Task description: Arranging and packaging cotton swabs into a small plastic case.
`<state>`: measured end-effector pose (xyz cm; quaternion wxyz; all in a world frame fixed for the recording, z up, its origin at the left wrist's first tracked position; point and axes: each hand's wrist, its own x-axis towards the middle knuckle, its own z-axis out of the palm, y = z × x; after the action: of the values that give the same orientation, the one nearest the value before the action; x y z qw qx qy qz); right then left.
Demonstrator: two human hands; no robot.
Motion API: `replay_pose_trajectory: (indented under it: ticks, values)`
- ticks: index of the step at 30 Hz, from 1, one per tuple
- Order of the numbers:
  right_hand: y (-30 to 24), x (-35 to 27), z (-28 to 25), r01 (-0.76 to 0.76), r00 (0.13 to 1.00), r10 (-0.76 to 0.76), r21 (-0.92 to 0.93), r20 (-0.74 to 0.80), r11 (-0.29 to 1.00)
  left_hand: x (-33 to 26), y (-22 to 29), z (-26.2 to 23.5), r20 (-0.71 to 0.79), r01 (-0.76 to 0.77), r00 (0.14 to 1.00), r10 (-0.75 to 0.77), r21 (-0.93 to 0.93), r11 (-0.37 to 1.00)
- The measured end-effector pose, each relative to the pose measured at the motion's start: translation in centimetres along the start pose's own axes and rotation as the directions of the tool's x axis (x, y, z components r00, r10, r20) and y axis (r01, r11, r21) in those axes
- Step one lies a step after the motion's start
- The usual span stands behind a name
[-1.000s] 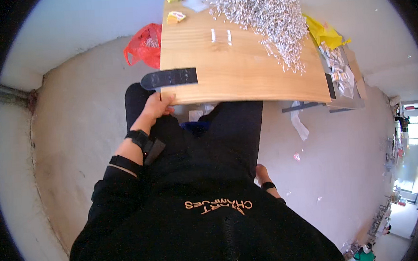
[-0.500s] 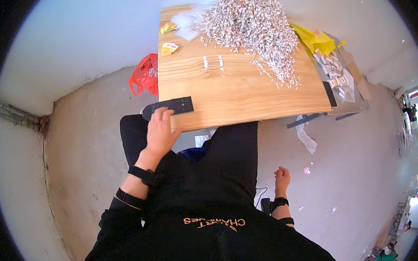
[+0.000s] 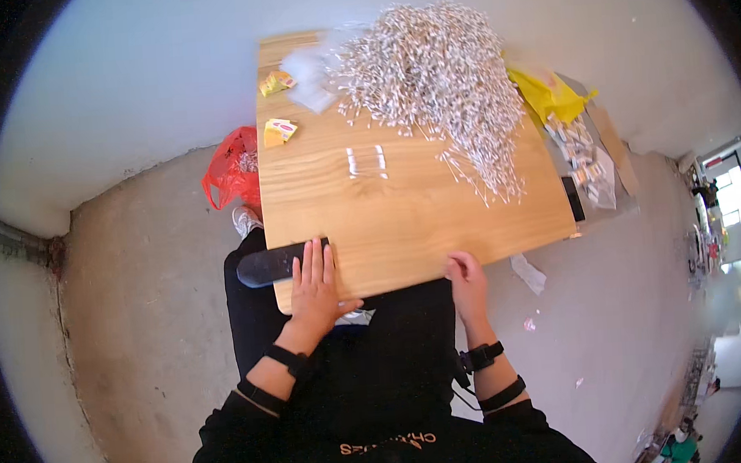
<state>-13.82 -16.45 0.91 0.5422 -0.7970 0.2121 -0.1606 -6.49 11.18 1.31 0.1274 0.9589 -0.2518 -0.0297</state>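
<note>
My left hand lies flat with straight fingers at the near left corner of the wooden table. Its fingertips touch the right end of a long dark slab, rounded at the other end and jutting past the table's left edge. At the front edge, my right hand has its fingers curled in; whether anything is in them is hidden. Farther back, a small row of cotton swabs lies by itself. A big heap of loose cotton swabs covers the far part of the tabletop.
Yellow packets and a clear plastic bag lie at the far left. A red bag stands beside the table. On the right are a yellow bag, small packs and a dark flat object.
My right hand has come up from beside my leg to the table's front edge. My left hand has flattened out at the slab's right end. The whole view has shifted.
</note>
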Motion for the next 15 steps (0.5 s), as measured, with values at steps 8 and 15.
replay_pose_trajectory:
  ticks: [8,15]
  values:
    - [-8.7,14.0,16.3,0.397,0.852,-0.341,-0.065,0.398,0.915,0.8,-1.4,-4.0,-0.047,0.034,0.997,-0.063,-0.469,0.882]
    - [-11.1,25.4,26.1,0.543,0.840,-0.485,-0.374,0.245,0.751,0.9,-5.3,-6.8,-0.025,0.179,0.957,-0.290,-0.735,0.654]
